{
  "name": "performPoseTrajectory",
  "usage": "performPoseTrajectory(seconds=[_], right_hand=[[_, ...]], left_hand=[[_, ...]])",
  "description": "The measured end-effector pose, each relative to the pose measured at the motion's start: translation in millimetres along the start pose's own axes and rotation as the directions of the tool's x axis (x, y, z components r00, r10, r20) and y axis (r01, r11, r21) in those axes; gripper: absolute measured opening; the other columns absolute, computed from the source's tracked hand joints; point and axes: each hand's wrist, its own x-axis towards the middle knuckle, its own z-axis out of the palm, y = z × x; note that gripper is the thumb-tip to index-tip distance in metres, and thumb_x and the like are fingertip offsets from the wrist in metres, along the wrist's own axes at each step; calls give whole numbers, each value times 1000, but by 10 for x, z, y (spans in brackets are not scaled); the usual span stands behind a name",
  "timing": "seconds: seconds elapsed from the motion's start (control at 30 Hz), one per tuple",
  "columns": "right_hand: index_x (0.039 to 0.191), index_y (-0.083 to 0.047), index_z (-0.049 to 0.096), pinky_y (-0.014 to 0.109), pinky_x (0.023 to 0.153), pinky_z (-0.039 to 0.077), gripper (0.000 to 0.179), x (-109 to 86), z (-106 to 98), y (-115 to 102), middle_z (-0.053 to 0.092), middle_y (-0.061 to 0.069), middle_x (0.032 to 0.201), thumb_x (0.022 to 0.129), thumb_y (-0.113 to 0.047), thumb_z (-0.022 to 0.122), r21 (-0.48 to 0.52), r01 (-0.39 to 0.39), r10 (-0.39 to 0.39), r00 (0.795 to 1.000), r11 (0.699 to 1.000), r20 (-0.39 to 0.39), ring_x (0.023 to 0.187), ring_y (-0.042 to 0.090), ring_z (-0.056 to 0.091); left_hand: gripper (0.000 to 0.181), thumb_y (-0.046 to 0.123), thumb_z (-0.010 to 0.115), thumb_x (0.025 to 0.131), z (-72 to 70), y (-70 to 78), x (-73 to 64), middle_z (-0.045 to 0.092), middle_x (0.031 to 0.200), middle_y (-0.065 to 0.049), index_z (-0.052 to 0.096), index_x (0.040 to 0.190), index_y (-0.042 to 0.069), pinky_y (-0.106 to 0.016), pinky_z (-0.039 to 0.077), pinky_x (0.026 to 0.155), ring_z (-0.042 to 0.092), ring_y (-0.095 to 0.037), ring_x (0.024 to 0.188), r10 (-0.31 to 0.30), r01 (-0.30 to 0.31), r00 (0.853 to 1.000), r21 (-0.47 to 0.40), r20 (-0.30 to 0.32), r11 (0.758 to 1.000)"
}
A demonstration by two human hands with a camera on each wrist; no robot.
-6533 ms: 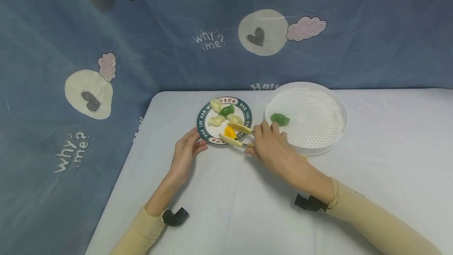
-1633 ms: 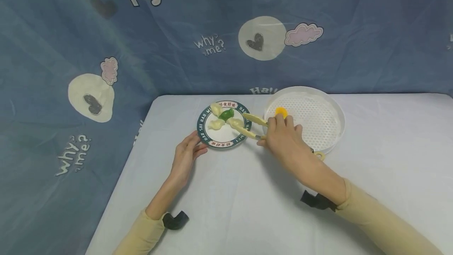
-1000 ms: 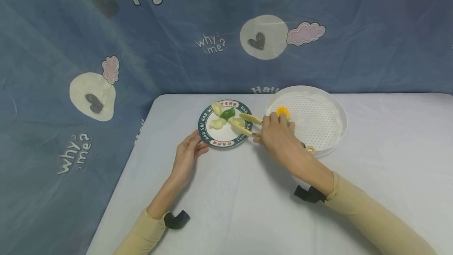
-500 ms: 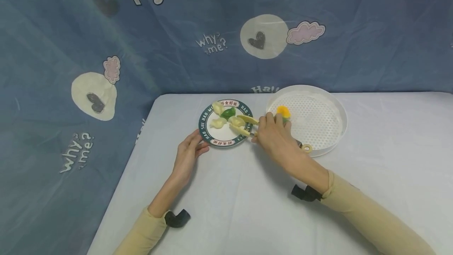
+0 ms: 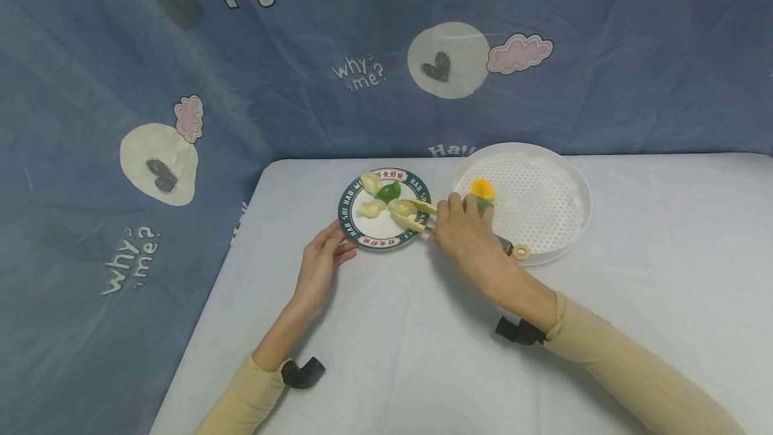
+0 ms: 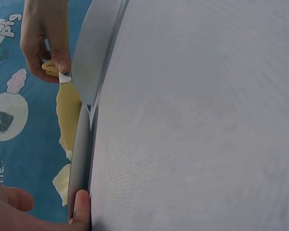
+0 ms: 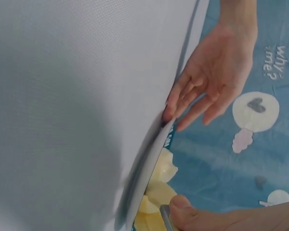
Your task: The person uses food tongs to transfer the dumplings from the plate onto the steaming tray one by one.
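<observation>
A round plate (image 5: 374, 228) with a green patterned rim carries several dumplings: a green dumpling (image 5: 388, 192) and pale yellow ones. My right hand (image 5: 468, 237) grips yellow food tongs (image 5: 410, 221), whose tips lie on either side of the rightmost pale dumpling (image 5: 401, 207); whether they squeeze it I cannot tell. At the plate's lower left rim, my left hand (image 5: 319, 264) touches the edge with fairly straight fingers; in the right wrist view this left hand (image 7: 212, 77) shows its palm side. An orange dumpling (image 5: 482, 188) and a partly hidden green dumpling (image 5: 485, 204) lie on the white tray (image 5: 543, 210).
The round perforated tray stands right of the plate, its left side partly behind my right hand. A white cloth (image 5: 362, 354) covers the table. Behind it hangs a blue printed curtain (image 5: 290, 72). A black strap piece (image 5: 303, 372) sits at my left wrist.
The orange dumpling has gone from the plate to the tray. Since then the tongs have moved left, back over the plate, and their tips have closed in around the right pale dumpling.
</observation>
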Motion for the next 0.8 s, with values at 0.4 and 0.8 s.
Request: performPoseTrajectory(seconds=[0.4, 0.8], right_hand=[[113, 9, 62, 47, 71, 52, 49, -7, 25, -6, 55, 18, 95, 100, -35, 75, -23, 8, -8, 1000, 1000, -4, 91, 35, 49], [110, 8, 61, 39, 65, 45, 47, 9, 30, 5, 55, 17, 95, 99, -35, 77, -4, 8, -8, 1000, 1000, -26, 89, 33, 48]], left_hand=[[58, 30, 39, 117, 5, -20, -5, 58, 149, -18, 31, 168, 4, -20, 62, 109, 64, -28, 132, -5, 5, 1000, -10, 2, 1000], [60, 33, 40, 117, -22, -9, 13, 57, 150, -18, 29, 169, 5, -19, 61, 110, 63, -28, 134, -3, 3, 1000, -12, 8, 1000]])
